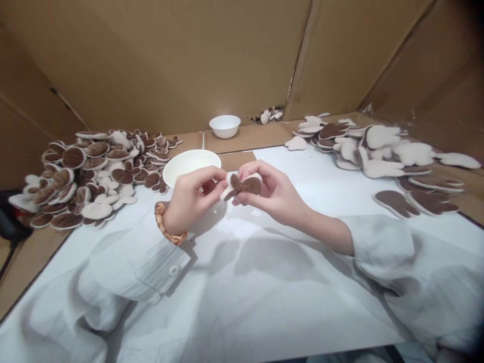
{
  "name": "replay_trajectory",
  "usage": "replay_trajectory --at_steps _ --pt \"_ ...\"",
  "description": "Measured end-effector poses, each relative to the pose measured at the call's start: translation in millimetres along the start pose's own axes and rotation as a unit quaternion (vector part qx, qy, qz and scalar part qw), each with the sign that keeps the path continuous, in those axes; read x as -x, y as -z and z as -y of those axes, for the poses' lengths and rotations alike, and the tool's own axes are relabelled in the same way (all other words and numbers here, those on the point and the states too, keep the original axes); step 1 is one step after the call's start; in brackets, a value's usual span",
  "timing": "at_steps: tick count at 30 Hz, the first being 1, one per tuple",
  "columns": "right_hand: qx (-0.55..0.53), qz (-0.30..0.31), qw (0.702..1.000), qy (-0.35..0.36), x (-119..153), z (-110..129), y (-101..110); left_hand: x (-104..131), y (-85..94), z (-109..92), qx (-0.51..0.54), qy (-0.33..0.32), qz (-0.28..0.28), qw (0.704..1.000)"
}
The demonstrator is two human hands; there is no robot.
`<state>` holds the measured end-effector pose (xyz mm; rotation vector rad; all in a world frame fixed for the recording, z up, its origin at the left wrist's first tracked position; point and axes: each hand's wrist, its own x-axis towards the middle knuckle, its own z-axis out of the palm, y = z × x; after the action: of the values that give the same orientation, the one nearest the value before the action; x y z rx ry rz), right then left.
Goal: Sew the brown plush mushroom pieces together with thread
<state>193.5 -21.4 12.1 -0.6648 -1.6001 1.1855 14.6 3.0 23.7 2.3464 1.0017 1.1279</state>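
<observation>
Left hand and right hand both pinch the brown-and-white plush piece between them over the bench, nearer bowl just beyond the left; step looks like fingertip working, next move probably needs light, steady pinches.

Both hands nearly meet in front, each in a thumb-and-finger pinch.

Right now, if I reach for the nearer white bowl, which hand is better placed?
Probably your left hand: it is closer to the nearer bowl, while your right hand is farther across. Both pinch the plush piece, so the left would need to let go.
</observation>
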Motion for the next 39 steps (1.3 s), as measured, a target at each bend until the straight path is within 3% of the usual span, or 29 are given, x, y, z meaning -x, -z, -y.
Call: replay_trajectory --at_steps 9,16,20,23,26,29,32,34,37,39 --pt "-0.076 -0.091 0.991 -0.057 -1.0 -5.3 -3.9 13.4 -18.6 -8.3 -0.042 -0.062 -0.090 0.993" --pt "-0.124 -0.130 0.980 -0.091 0.1 -3.8 -7.6 17.4 -27.1 -10.8 -0.060 -0.068 -0.100 0.991" --pt "-0.060 -0.155 0.981 -0.095 0.3 -3.3 -7.7 18.5 -29.5 -8.9 -0.131 -0.130 -0.118 0.976" --pt "0.024 -0.165 0.981 -0.096 -0.6 -5.3 -5.3 17.9 -28.7 -4.1 -0.234 -0.197 -0.148 0.941" --pt "0.082 -0.136 0.982 -0.098 -1.7 -8.7 -1.9 14.5 -24.1 -1.7 -0.302 -0.232 -0.136 0.915" --pt "0.098 -0.082 0.987 -0.099 -1.5 -10.1 -0.5 8.9 -17.9 -4.1 -0.304 -0.193 -0.080 0.929" --pt "0.084 -0.035 0.993 -0.077 -0.6 -8.8 -2.0 4.6 -13.9 -8.5 -0.236 -0.091 -0.029 0.967" --pt "0.056 -0.021 0.997 -0.048 -0.7 -7.8 -3.3 4.1 -13.6 -11.0 -0.142 -0.013 -0.030 0.989" --pt "0.003 -0.051 0.998 -0.035 -1.8 -7.9 -3.2 6.6 -16.8 -13.6 0.022 0.082 -0.043 0.995" --pt "-0.014 -0.096 0.994 -0.049 -2.5 -8.8 -1.7 8.7 -20.7 -14.8 0.116 0.129 -0.005 0.985"
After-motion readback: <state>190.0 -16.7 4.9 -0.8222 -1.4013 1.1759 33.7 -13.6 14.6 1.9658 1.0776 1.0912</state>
